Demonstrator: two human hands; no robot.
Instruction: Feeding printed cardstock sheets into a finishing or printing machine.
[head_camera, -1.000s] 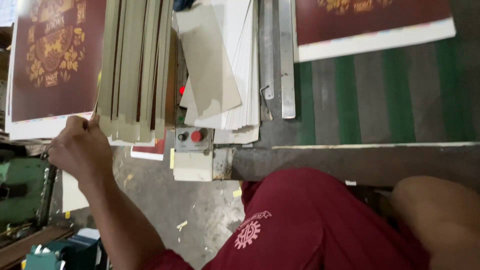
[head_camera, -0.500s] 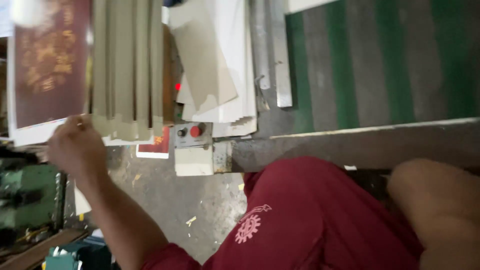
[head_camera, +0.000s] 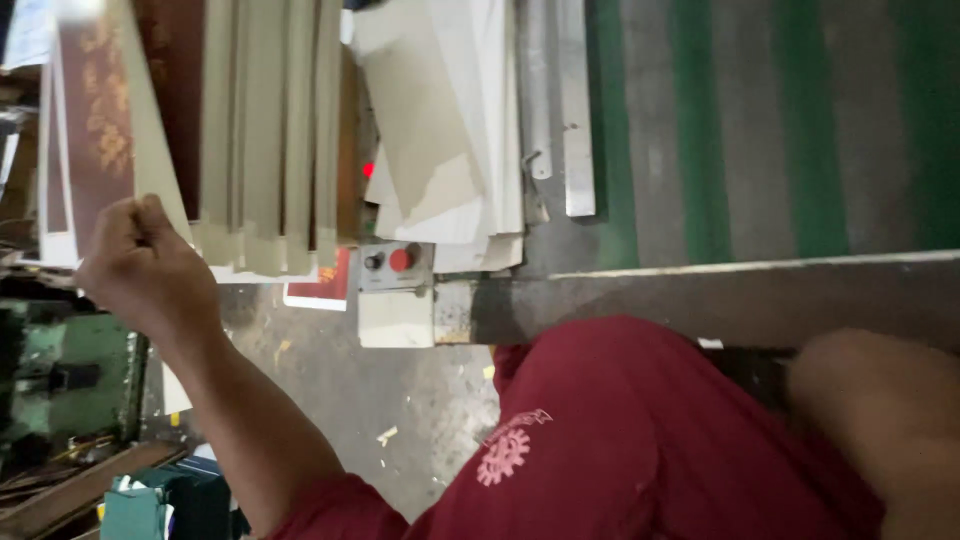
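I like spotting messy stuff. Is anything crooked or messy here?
Yes. The loose beige paper sheets beside the upright cardboard strips lie fanned and crooked, with uneven edges. Small paper scraps litter the grey floor. The left hand grips one tilted strip.

grey control box (head_camera: 396, 290) with red button (head_camera: 401, 260); green-striped belt (head_camera: 770, 130).

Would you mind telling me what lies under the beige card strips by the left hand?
Under the beige card strips a dark maroon printed sheet with gold ornament shows, its white edge below. The left hand lifts one strip. The strips hide the rest.
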